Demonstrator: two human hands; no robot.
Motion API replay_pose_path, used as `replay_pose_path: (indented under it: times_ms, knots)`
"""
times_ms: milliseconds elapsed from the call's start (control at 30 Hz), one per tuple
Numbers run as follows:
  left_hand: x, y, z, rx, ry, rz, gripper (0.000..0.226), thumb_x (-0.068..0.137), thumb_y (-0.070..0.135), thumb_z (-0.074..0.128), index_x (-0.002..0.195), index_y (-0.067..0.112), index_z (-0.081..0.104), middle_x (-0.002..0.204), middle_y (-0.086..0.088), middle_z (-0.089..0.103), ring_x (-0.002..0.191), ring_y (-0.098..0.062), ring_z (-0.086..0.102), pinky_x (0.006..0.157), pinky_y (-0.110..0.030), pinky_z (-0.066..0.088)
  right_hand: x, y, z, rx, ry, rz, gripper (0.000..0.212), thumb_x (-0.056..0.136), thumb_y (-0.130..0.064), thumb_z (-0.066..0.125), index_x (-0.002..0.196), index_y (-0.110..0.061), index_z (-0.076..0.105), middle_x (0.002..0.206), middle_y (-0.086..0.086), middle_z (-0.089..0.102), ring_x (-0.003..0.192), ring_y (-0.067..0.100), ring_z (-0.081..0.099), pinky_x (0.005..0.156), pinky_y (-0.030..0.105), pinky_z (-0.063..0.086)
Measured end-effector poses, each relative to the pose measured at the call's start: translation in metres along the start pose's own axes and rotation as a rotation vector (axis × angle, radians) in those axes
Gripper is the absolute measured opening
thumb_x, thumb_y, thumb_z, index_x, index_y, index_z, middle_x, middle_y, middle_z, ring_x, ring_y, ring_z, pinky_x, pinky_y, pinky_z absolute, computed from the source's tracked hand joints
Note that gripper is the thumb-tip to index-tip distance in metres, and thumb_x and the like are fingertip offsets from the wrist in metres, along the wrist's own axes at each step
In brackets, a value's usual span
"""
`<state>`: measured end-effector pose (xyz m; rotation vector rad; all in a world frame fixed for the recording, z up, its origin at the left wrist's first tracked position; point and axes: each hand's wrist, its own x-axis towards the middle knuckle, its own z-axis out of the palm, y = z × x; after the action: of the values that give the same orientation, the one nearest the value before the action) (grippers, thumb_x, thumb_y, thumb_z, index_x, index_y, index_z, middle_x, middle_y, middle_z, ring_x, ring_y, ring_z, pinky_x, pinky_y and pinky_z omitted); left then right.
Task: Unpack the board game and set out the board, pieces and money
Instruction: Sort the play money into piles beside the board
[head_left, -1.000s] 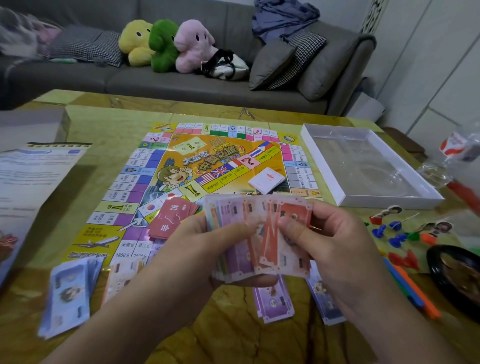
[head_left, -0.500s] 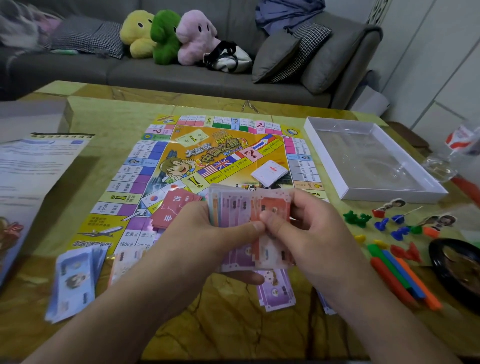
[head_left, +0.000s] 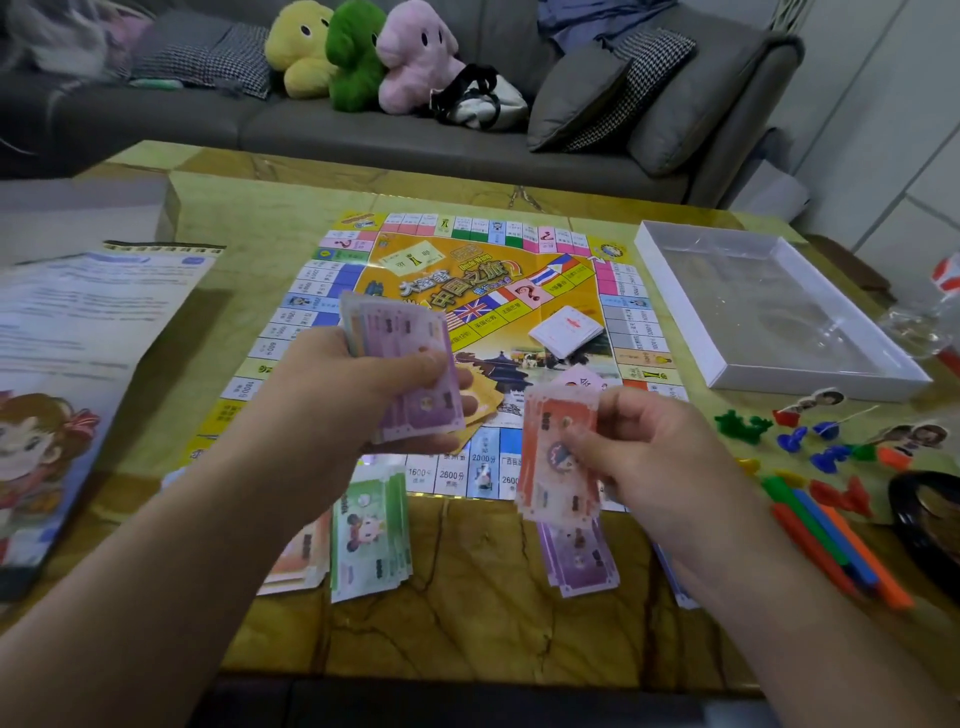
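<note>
**Mia:** What is the person holding?

**Ben:** The left hand (head_left: 374, 384) is closed around a fat stack of mixed bills (head_left: 410, 374), purple on top; the right hand (head_left: 639, 447) pinches a small bunch of red bills (head_left: 553, 462), held low over the near edge of the board (head_left: 519, 270).

**Mia:** What could go wrong?

**Ben:** The red bills are thin and slippery; they could slide apart and fall on the purple pile (head_left: 576, 561) just under them; then the colours get mixed. The green pile (head_left: 371, 535) sits close to the left arm; a bump could push it over.

**Mia:** Where is the rest of the game?

**Ben:** The board lies flat in the middle of the table (head_left: 467, 623); a white deck of cards (head_left: 566, 330) sits on it; the little coloured pieces (head_left: 810, 447) lie to the right.

**Mia:** And the box?

**Ben:** The white box tray (head_left: 670, 291) looks like it only has a clear plastic liner in it; the dark bowl (head_left: 924, 525) at the edge holds something brown; it is too blurry to tell what.
</note>
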<state>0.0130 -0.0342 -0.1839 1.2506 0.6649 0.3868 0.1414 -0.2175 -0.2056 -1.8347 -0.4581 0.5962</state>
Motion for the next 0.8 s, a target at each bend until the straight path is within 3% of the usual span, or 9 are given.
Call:
replay_pose_path:
  times_ms: [100, 133, 233, 367, 500, 633, 700, 800]
  knots:
    - [0.001, 0.003, -0.006, -0.033, 0.024, 0.001, 0.025, 0.097, 0.005, 0.065, 0.122, 0.002, 0.063, 0.094, -0.017, 0.080, 0.085, -0.033, 0.080, 0.060, -0.041, 0.066, -0.006, 0.008, 0.023, -0.264, -0.039, -0.049, 0.011, 0.099, -0.015, 0.072, 0.093, -0.024, 0.070, 0.083, -0.007, 0.077, 0.070, 0.004, 0.075, 0.056, 0.027, 0.060]
    - [0.001, 0.004, -0.007, -0.040, 0.027, 0.003, 0.024, 0.098, 0.005, 0.065, 0.122, 0.003, 0.062, 0.094, -0.017, 0.080, 0.084, -0.032, 0.080, 0.059, -0.040, 0.066, -0.008, 0.011, 0.032, -0.339, -0.045, -0.083, 0.010, 0.099, -0.019, 0.071, 0.093, -0.026, 0.067, 0.081, -0.007, 0.074, 0.069, 0.005, 0.072, 0.053, 0.030, 0.058]
    - [0.002, 0.005, -0.008, -0.050, 0.033, 0.008, 0.025, 0.098, 0.005, 0.065, 0.122, 0.004, 0.062, 0.094, -0.017, 0.080, 0.083, -0.032, 0.080, 0.058, -0.040, 0.065, -0.013, 0.020, 0.057, -0.504, -0.074, -0.134, 0.012, 0.101, -0.027, 0.065, 0.099, -0.035, 0.056, 0.077, -0.002, 0.065, 0.069, 0.009, 0.066, 0.061, 0.044, 0.059]
    - [0.000, 0.005, -0.008, -0.041, 0.022, 0.018, 0.026, 0.098, 0.005, 0.064, 0.124, 0.003, 0.062, 0.093, -0.016, 0.080, 0.083, -0.032, 0.080, 0.061, -0.043, 0.066, -0.019, 0.025, 0.080, -0.639, -0.113, -0.179, 0.039, 0.101, -0.029, 0.065, 0.128, -0.042, 0.041, 0.091, -0.008, 0.064, 0.092, 0.013, 0.067, 0.071, 0.038, 0.063]
    - [0.001, 0.006, -0.010, -0.045, 0.007, 0.014, 0.030, 0.098, 0.007, 0.065, 0.128, 0.004, 0.060, 0.095, -0.014, 0.081, 0.083, -0.031, 0.080, 0.062, -0.043, 0.066, -0.023, 0.024, 0.092, -0.736, -0.064, -0.267, 0.051, 0.099, -0.040, 0.065, 0.136, -0.040, 0.030, 0.099, -0.013, 0.059, 0.095, 0.011, 0.063, 0.073, 0.025, 0.058]
    - [0.001, 0.006, -0.008, -0.047, -0.007, 0.017, 0.027, 0.098, 0.007, 0.066, 0.124, 0.002, 0.062, 0.094, -0.016, 0.080, 0.083, -0.032, 0.080, 0.060, -0.043, 0.065, -0.030, 0.020, 0.093, -0.854, -0.059, -0.389, 0.058, 0.103, -0.049, 0.054, 0.149, -0.037, 0.021, 0.104, -0.013, 0.055, 0.099, 0.008, 0.057, 0.084, 0.022, 0.054]
    - [0.000, 0.005, -0.005, -0.051, -0.017, 0.008, 0.025, 0.097, 0.007, 0.067, 0.122, 0.002, 0.062, 0.093, -0.016, 0.080, 0.082, -0.033, 0.080, 0.059, -0.043, 0.065, -0.032, 0.020, 0.094, -0.943, -0.067, -0.423, 0.056, 0.104, -0.051, 0.050, 0.151, -0.034, 0.024, 0.099, -0.011, 0.051, 0.095, 0.009, 0.052, 0.085, 0.024, 0.050]
    - [-0.001, 0.003, -0.003, -0.044, -0.038, 0.006, 0.024, 0.097, 0.008, 0.067, 0.120, 0.003, 0.063, 0.093, -0.016, 0.080, 0.084, -0.033, 0.080, 0.064, -0.048, 0.066, -0.032, 0.024, 0.097, -1.053, -0.009, -0.525, 0.049, 0.090, -0.050, 0.068, 0.129, -0.028, 0.047, 0.075, -0.012, 0.041, 0.070, 0.010, 0.049, 0.066, 0.028, 0.054]
